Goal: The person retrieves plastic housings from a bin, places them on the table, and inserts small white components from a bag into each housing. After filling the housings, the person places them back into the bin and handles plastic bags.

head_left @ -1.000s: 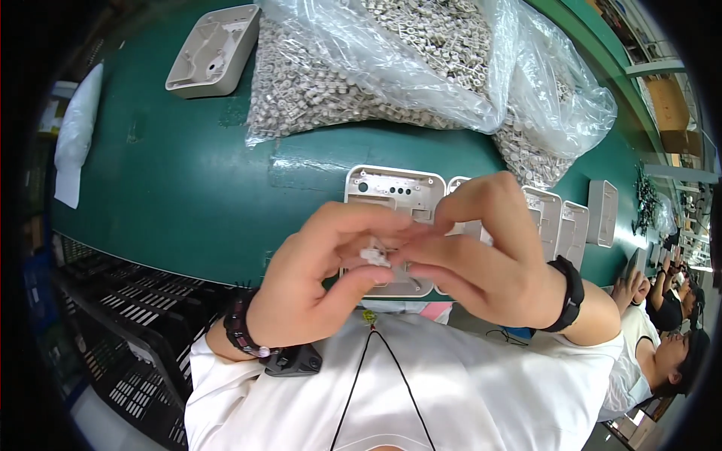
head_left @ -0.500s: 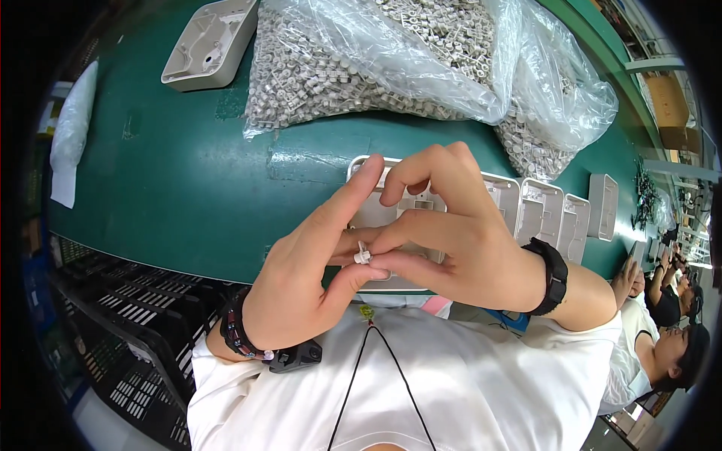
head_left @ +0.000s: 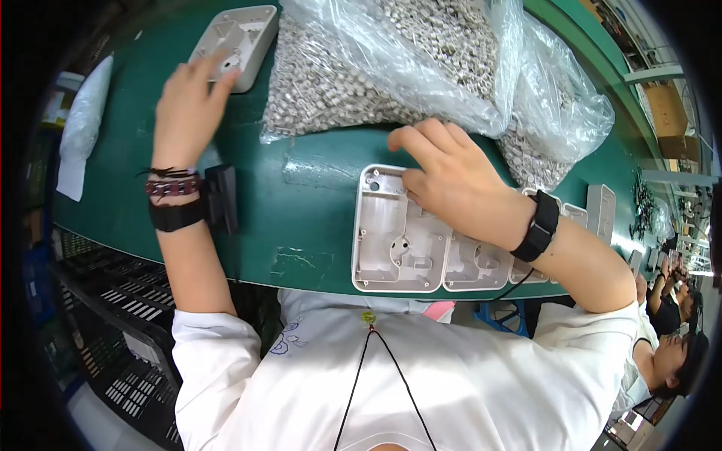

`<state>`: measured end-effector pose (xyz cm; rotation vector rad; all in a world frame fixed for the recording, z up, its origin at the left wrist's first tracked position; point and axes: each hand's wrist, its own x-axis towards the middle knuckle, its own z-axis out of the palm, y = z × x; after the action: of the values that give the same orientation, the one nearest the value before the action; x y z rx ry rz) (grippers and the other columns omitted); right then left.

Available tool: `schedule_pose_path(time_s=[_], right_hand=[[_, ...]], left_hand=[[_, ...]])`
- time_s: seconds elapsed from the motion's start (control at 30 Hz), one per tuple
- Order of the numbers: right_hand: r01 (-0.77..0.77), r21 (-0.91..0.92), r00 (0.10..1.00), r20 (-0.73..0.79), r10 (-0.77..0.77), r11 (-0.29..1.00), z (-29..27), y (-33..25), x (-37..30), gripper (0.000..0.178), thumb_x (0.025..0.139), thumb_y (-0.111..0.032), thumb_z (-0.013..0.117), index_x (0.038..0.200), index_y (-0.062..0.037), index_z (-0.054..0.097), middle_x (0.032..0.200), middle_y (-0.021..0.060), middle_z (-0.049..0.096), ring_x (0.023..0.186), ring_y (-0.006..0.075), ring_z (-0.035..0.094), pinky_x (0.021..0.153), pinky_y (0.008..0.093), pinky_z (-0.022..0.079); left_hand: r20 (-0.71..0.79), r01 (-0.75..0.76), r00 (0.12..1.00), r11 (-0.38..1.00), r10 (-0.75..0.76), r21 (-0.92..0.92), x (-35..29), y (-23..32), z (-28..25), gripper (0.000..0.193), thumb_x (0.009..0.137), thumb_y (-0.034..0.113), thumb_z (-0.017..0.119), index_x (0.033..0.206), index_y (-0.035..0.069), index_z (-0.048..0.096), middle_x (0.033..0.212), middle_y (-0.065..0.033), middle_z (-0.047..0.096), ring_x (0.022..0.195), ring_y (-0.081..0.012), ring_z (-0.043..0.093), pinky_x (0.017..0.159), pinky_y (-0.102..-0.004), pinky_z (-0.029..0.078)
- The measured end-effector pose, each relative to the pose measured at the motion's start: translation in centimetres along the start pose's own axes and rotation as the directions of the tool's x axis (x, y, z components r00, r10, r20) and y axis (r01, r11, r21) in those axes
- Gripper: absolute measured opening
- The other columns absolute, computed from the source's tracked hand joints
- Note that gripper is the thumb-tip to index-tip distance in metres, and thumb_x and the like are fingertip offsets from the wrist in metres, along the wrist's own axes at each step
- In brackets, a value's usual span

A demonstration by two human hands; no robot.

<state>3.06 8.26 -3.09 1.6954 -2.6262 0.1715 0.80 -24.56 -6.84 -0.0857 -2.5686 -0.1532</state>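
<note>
My left hand (head_left: 188,113) reaches to the far left, its fingers stretched out over the near edge of a light grey plastic housing (head_left: 259,56); whether they touch it is hard to tell. My right hand (head_left: 459,173) is bent over the far right part of another open housing (head_left: 376,225), fingers curled downward. Its fingertips are partly hidden, so anything between them cannot be made out. That housing shows ribs, screw posts and a round hole inside. A second housing (head_left: 477,282) stands against its right side, partly under my right forearm.
Beyond my hands lie a large clear bag (head_left: 338,90) of small grey-white plastic parts and another bag (head_left: 526,150). More housings (head_left: 600,210) continue rightward. A wrapped packet (head_left: 83,128) lies far left on the green table (head_left: 293,218). Black crates (head_left: 120,316) stand below; people sit at right.
My hands have parted from pinching a small white plastic part together. The left has swung out to the far-left housing; the right now hovers over the near housings. The white part is out of sight.
</note>
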Motion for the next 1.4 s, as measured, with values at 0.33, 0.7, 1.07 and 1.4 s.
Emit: schedule_pose_path(time_s=[0.33, 0.7, 1.07, 1.4], right_hand=[[0.079, -0.072, 0.994, 0.081, -0.074, 0.994, -0.3, -0.4, -0.4, 0.011, 0.065, -0.014, 0.058, 0.066, -0.0051, 0.064, 0.107, 0.0050, 0.051, 0.098, 0.0202, 0.045, 0.082, 0.0304, 0.036], [0.065, 0.009, 0.995, 0.079, -0.066, 0.998, -0.3, 1.3, -0.5, 0.011, 0.065, -0.014, 0.058, 0.067, -0.0050, 0.064, 0.105, 0.0044, 0.052, 0.098, 0.0194, 0.045, 0.084, 0.0301, 0.035], [0.073, 0.066, 0.995, 0.060, -0.077, 0.995, -1.0, 1.2, -1.5, 0.009, 0.070, -0.010, 0.058, 0.072, -0.0039, 0.065, 0.105, 0.0060, 0.052, 0.103, 0.0221, 0.046, 0.083, 0.0325, 0.039], [0.057, -0.076, 0.867, -0.490, -0.087, 0.995, -4.5, 8.7, 4.4, 0.020, 0.088, -0.023, 0.050, 0.091, -0.0034, 0.051, 0.062, 0.0075, 0.047, 0.058, 0.0322, 0.051, 0.056, 0.0395, 0.042]], left_hand=[[0.149, -0.028, 0.989, 0.997, 0.018, 0.066, -2.2, 2.2, -1.2, 0.032, 0.077, 0.028, 0.063, 0.106, 0.016, 0.061, 0.100, -0.0102, 0.057, 0.100, -0.0301, 0.051, 0.080, -0.0380, 0.046], [0.352, 0.090, 0.936, 0.980, -0.023, -0.175, -12.6, 6.0, -8.9, 0.039, 0.063, 0.024, 0.072, 0.101, 0.016, 0.065, 0.075, -0.0043, 0.042, 0.078, -0.0248, 0.046, 0.087, -0.0423, 0.035], [0.339, -0.141, 0.883, 0.871, 0.326, -0.471, -13.9, 11.1, -8.3, 0.040, 0.058, 0.026, 0.072, 0.097, 0.021, 0.067, 0.068, 0.0007, 0.038, 0.070, -0.0189, 0.045, 0.083, -0.0447, 0.034], [0.331, -0.148, 0.885, 0.873, 0.326, -0.465, -14.1, 10.8, -8.3, 0.042, 0.057, 0.026, 0.071, 0.098, 0.022, 0.067, 0.068, 0.0018, 0.039, 0.071, -0.0171, 0.046, 0.084, -0.0446, 0.034]])
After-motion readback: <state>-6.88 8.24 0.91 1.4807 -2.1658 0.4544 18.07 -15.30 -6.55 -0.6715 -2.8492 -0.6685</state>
